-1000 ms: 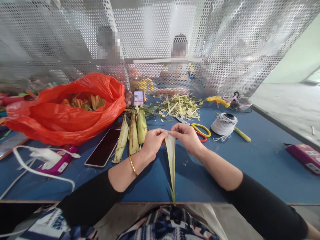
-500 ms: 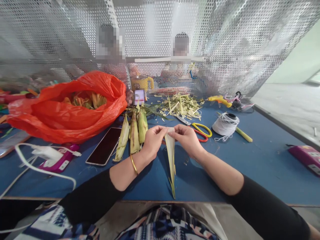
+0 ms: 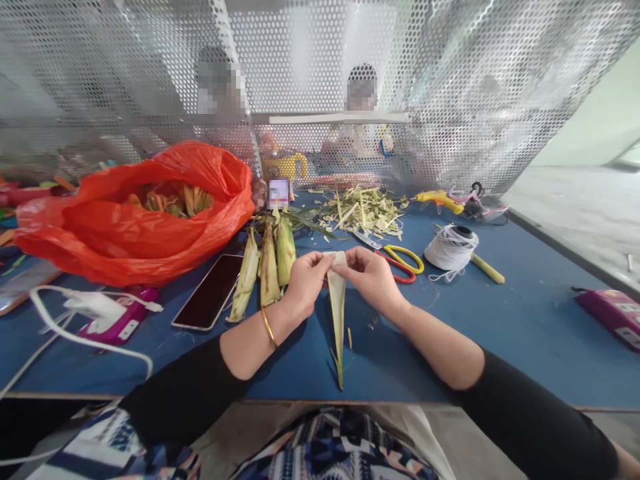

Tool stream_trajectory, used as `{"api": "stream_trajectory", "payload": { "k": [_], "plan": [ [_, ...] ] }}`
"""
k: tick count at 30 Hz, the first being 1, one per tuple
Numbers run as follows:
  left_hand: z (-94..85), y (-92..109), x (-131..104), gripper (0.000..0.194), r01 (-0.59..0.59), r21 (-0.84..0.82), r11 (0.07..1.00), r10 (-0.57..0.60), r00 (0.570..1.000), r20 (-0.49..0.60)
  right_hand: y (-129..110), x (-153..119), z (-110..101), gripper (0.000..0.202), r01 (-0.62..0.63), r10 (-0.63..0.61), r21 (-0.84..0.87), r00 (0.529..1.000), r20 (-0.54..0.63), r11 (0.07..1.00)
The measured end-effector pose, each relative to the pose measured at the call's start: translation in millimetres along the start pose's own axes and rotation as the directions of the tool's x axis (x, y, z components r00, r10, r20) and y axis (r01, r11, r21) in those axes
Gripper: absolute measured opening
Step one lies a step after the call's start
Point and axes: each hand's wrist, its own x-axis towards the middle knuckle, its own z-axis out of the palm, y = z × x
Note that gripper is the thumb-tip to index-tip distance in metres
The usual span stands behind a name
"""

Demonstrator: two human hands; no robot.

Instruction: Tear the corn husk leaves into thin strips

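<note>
A pale green corn husk (image 3: 338, 303) hangs between my hands, its wide cut end up and its narrow green tip pointing toward me. My left hand (image 3: 309, 280) pinches the top left corner of the husk between thumb and fingers. At the top right edge, my right hand (image 3: 371, 277) pinches it the same way. Several whole husk-wrapped pieces (image 3: 270, 270) lie just beyond my left hand. Scissors (image 3: 400, 262) with red and yellow handles rest behind my right hand. A small husk sliver (image 3: 350, 338) lies on the table right of the hanging tip.
A red plastic bag (image 3: 125, 247) of husks stands at the left, near a phone (image 3: 207, 293) and a purple power strip (image 3: 120, 327). Husk scraps (image 3: 367, 210) are heaped at the back. White string (image 3: 451, 250) and a yellow glue gun (image 3: 440, 200) are at the right, before a perforated screen (image 3: 305, 60).
The husk's lower tip has swung slightly left, uncovering the small sliver on the table. Its top edge now shows wider between my fingers. Both hands keep their pinch.
</note>
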Motion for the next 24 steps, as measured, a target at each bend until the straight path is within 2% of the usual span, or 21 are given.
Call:
{"api": "stream_trajectory", "payload": {
  "k": [3,7,10,14,16,18,20,24],
  "plan": [
    [-0.9,-3.5,1.0,0.018,-0.034,0.026,0.999,0.034,0.999,0.006,2.8,2.5,-0.4,0.026,-0.092,0.091,0.06,0.996,0.019,0.994],
    [-0.1,-9.3,-0.1,0.022,-0.028,0.037,0.999,0.025,0.996,0.08,3.2,4.2,-1.7,0.027,-0.077,0.08,0.081,0.996,-0.038,0.994],
    [0.8,-9.6,-1.3,0.023,-0.031,0.028,0.999,0.029,0.997,0.078,0.8,3.0,-2.0,0.025,0.005,-0.003,0.038,0.999,-0.047,0.999],
    [0.8,-7.1,-0.5,0.024,-0.015,0.023,1.0,0.014,0.998,0.06,-2.8,0.2,-2.2,0.022,0.158,-0.164,-0.112,0.985,-0.05,0.981],
    [0.3,-6.7,0.9,0.024,-0.003,0.022,1.0,0.001,0.999,0.054,-3.1,-0.6,-2.1,0.021,0.19,-0.199,-0.153,0.979,-0.045,0.97],
    [-0.6,-6.7,2.3,0.023,-0.011,0.03,0.999,0.009,0.999,0.046,-2.1,-0.6,-1.4,0.022,0.146,-0.151,-0.13,0.988,-0.034,0.981],
    [-1.6,-6.6,3.0,0.022,-0.04,0.044,0.998,0.038,0.999,0.033,-0.8,-0.2,-0.2,0.025,0.047,-0.047,-0.048,0.999,-0.004,0.998],
    [-1.6,-7.2,1.5,0.021,-0.057,0.06,0.997,0.054,0.997,0.057,-0.9,0.7,1.5,0.03,-0.1,0.099,0.087,0.995,0.02,0.991]
  ]
}}
